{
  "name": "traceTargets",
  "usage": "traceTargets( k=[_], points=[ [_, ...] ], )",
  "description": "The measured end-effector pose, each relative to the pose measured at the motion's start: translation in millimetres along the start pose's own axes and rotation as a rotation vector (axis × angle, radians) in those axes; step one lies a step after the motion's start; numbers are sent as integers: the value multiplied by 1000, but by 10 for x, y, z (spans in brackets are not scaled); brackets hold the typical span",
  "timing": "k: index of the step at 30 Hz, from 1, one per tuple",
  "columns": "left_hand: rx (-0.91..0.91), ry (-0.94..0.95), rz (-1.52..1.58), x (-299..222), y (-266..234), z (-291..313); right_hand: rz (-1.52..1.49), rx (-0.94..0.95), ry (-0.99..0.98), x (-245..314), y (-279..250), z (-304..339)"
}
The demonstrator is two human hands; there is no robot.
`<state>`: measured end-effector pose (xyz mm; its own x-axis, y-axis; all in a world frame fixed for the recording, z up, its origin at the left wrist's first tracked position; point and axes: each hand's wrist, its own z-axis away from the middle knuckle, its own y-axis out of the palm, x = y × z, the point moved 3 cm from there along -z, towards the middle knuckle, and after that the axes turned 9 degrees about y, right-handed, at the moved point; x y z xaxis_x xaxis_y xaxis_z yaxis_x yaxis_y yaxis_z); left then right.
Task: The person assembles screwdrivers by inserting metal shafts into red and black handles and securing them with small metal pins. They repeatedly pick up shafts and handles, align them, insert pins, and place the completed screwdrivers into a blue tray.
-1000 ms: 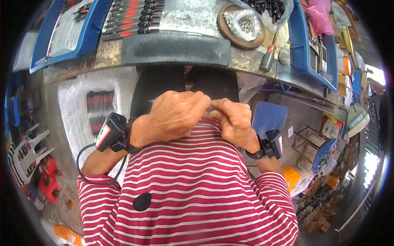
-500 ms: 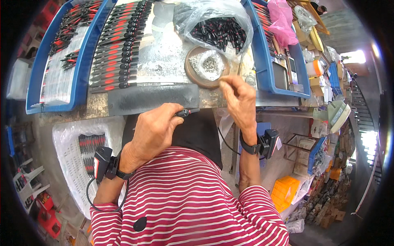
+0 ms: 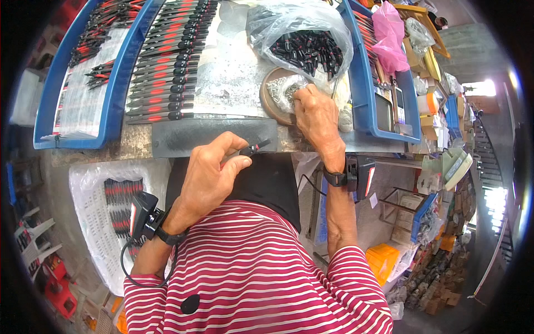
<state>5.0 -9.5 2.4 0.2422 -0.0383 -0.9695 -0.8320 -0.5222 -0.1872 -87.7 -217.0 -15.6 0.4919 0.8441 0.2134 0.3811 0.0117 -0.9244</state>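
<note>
Red-white striped shirt (blue trays)

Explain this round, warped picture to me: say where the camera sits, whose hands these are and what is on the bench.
The camera is worn on a person's head and looks down through a fisheye lens, so straight edges bend. Both hands belong to that person, in a striped shirt. The left hand pinches a small black and red part. The right hand reaches into a round dish of small metal pieces. On the workbench lie rows of black and red tools, blue trays and a clear bag of similar parts.
</note>
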Motion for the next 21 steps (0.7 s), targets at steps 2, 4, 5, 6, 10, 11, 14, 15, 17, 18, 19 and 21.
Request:
traceTargets(
  k=[2, 4, 5, 6, 10, 11, 14, 15, 17, 18, 19, 21],
  points=[
    [14, -76, 16, -11, -16, -7, -8, -3, -22, -13, 10, -13],
    [33, -148, 41, -29, -46, -11, -50, -14, -22, -22, 14, -14],
    [46, -183, 59, -32, -60, -18, -72, -18, -22, -23, 16, -9],
    [53, -204, 87, -35, -63, -27, -97, -24, -14, -24, 15, -1],
    [2, -198, 149, -32, -22, -77, -199, -47, 48, -19, -12, 27],
    [-10, -198, 189, -17, 1, -98, -231, -30, 87, -14, -25, 35],
    [-14, -236, 295, 26, 51, -131, -398, 38, 236, 50, -88, 91],
    [-12, -256, 330, 37, 68, -135, -487, 80, 297, 83, -116, 117],
    [-16, -251, 349, 45, 91, -152, -747, 85, 344, 203, -182, 171],
    [-16, -244, 356, 44, 105, -160, -821, 146, 394, 261, -206, 204],
    [-23, -252, 359, 44, 118, -161, -892, 208, 445, 314, -234, 241],
    [-37, -253, 364, 39, 138, -162, -988, 261, 433, 446, -283, 303]
  ],
)
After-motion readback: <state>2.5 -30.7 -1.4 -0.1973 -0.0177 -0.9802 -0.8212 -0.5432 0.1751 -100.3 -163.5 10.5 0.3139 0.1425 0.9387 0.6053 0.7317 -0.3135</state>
